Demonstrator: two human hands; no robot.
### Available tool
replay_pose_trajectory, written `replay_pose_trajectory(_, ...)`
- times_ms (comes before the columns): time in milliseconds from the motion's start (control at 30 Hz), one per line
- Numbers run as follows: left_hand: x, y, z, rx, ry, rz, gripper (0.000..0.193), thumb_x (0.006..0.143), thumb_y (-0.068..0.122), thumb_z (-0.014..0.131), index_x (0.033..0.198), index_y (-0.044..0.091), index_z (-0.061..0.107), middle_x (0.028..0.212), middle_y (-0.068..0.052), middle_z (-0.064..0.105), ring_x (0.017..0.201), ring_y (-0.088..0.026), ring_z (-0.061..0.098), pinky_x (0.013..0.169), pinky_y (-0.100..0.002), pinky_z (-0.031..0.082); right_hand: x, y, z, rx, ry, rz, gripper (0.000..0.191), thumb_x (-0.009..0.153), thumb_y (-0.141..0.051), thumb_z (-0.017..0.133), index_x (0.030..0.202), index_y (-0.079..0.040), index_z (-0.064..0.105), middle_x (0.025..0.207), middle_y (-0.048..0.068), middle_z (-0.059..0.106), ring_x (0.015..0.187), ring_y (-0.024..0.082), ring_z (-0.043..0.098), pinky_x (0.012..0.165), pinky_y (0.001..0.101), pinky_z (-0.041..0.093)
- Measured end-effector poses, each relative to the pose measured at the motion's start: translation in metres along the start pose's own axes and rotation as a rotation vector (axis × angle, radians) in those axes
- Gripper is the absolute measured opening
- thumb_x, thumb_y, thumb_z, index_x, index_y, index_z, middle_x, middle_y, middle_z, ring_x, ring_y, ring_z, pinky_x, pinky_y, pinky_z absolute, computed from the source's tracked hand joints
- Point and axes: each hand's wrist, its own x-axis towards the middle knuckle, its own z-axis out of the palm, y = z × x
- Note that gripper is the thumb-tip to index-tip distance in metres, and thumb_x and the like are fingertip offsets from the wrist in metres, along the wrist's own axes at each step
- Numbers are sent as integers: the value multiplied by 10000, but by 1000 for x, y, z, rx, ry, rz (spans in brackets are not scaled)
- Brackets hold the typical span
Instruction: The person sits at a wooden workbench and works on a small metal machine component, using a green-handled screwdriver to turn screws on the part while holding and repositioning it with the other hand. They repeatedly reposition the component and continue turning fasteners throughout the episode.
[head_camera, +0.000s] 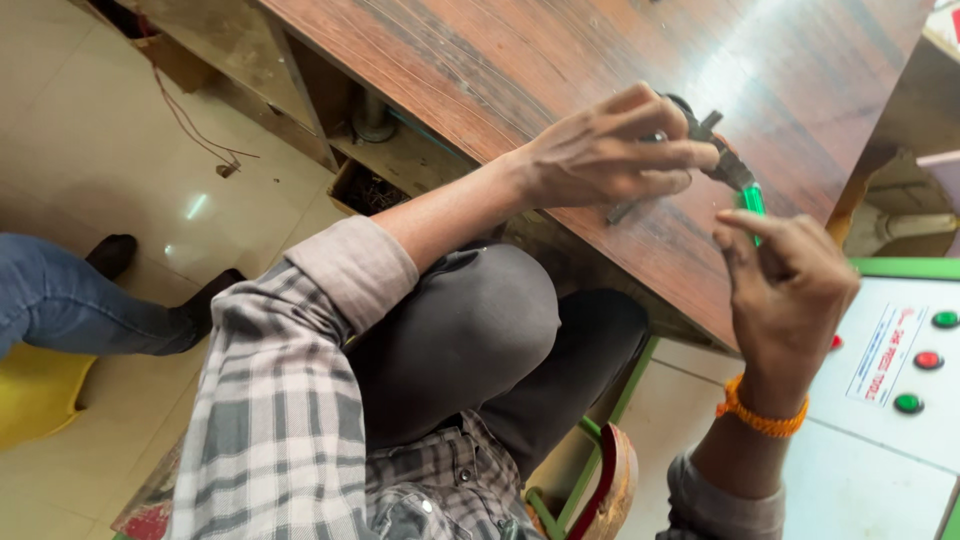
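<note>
dark metal part with a green tip (738, 180) sits over the wooden table (560, 90); our left hand (610, 155) is clenched around it, our right hand (790, 290) pinches the green end. work looks midway, nothing set down yet.

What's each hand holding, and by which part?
Left hand grips the dark metal end of a small tool. Right hand pinches its green handle tip between thumb and fingers, over the wooden table.
</note>
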Motion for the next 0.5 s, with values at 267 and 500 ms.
replay_pose_trajectory(267,6,27,-4,-287,131,-418,81,969,194,751,958,129,705,1110,73,692,817,-128,704,763,-307,578,56,-1,10,22,-35,23,61,997,-25,806,1049,3,787,681,20,605,551,83,417,511,273,255)
replay_pose_trajectory(500,5,39,10,-393,54,-826,126,926,178,775,890,91,692,956,31,680,804,-162,721,709,-331,565,83,4,15,472,-192,183,46,968,-34,719,991,6,724,861,46,738,742,40,712,665,154,566)
